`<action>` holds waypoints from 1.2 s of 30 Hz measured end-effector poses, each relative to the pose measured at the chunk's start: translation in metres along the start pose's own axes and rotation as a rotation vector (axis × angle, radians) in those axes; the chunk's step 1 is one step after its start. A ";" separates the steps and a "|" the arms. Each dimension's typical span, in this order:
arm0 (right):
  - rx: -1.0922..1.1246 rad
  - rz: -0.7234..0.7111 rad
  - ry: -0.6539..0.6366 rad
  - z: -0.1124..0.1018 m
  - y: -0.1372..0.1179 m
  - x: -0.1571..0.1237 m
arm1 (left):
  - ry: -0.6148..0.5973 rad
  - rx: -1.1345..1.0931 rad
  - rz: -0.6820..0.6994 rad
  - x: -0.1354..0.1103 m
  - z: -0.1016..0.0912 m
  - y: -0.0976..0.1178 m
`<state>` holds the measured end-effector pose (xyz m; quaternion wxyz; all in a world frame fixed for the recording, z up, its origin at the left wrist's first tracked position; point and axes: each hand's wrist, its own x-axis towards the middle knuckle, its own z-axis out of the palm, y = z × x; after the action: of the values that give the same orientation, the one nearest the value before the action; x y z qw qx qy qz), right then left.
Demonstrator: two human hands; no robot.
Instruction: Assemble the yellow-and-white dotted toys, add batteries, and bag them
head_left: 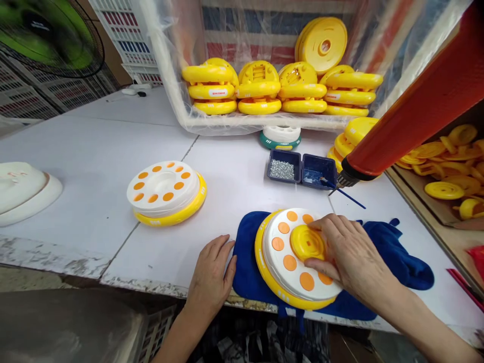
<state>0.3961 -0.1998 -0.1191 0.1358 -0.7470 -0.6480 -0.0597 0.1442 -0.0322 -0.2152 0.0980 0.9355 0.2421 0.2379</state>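
Observation:
A round white disc with orange spots (278, 262) sits on a yellow base, lying on a blue cloth (245, 252) near the table's front edge. My right hand (350, 249) grips a yellow round cap (307, 243) at the disc's centre, thumb on one side and fingers on the other. On the table just left of the cloth rests my left hand (214, 269), fingers stretched out and holding nothing. A second white disc with orange spots and a yellow base (166, 194) stands further left.
A red power screwdriver (412, 96) hangs at the right, its tip over dark blue trays (319, 170), one with small screws (282, 170). Behind is a plastic-lined crate (181, 113) with stacked yellow parts (259, 88). A box of yellow pieces (444, 190) is at right, a white object (26, 194) at left.

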 end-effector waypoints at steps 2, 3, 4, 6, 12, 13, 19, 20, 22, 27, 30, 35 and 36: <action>0.009 -0.053 -0.030 -0.008 0.005 0.000 | -0.001 0.003 0.003 0.000 0.000 0.001; 0.034 -0.091 -0.047 -0.012 0.008 -0.001 | 0.001 0.002 0.002 0.000 -0.001 0.001; 0.062 -0.127 -0.070 -0.016 0.011 -0.001 | 0.004 0.001 0.002 0.000 -0.001 0.001; 0.126 -0.188 -0.136 -0.020 0.016 0.000 | 0.004 -0.004 0.000 0.000 -0.001 0.002; 0.234 -0.169 -0.185 -0.010 0.020 -0.005 | -0.008 -0.019 -0.007 0.000 -0.002 0.003; 0.225 -0.150 -0.169 -0.008 0.020 -0.006 | -0.007 -0.021 -0.010 0.000 -0.002 0.003; 0.048 -0.154 -0.046 -0.012 0.012 -0.005 | -0.029 -0.035 -0.048 0.001 -0.002 0.004; 0.019 -0.160 -0.042 -0.014 0.011 -0.002 | -0.031 -0.038 -0.052 0.002 -0.002 0.004; -0.017 -0.189 -0.051 -0.019 0.009 0.004 | -0.033 -0.044 -0.059 0.002 -0.002 0.004; 0.028 -0.305 -0.123 -0.022 0.009 0.016 | -0.031 -0.067 -0.067 0.001 -0.002 0.004; 0.059 -0.280 -0.153 -0.022 0.011 0.015 | -0.032 -0.079 -0.079 0.001 -0.003 0.004; 0.042 -0.243 -0.144 -0.020 0.015 0.010 | -0.037 -0.083 -0.077 0.001 -0.003 0.004; 0.033 -0.254 -0.142 -0.020 0.016 0.009 | -0.035 -0.083 -0.074 0.001 -0.003 0.004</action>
<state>0.4148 -0.1985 -0.0993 0.0934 -0.6592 -0.7460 -0.0128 0.1455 -0.0349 -0.2111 0.1495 0.9251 0.2647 0.2276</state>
